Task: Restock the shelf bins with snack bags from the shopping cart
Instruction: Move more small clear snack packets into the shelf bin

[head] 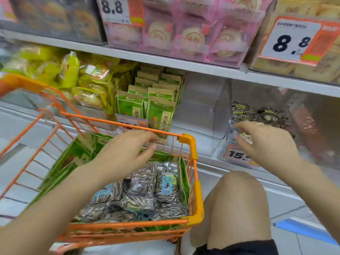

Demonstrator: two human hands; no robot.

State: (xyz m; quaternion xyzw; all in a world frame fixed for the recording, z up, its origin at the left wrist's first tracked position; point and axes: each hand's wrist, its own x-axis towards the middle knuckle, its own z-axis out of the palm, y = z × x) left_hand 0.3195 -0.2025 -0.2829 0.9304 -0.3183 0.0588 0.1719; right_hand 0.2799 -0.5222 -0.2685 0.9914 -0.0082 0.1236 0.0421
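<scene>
Head view: the left hand [127,153] hovers, fingers loose, over the seed bags [147,192] in the cart [193,181]. The right hand [265,142], also loose, holds nothing at the clear bin [230,126], just beside a bag. Likely between loads; next, grip another cart bag.

White metal shelf edge [165,61] overhead, pale tiled floor [287,214] below — blue floor strip [303,230] at right.

Price tags [292,39], bare knee [237,199].
</scene>
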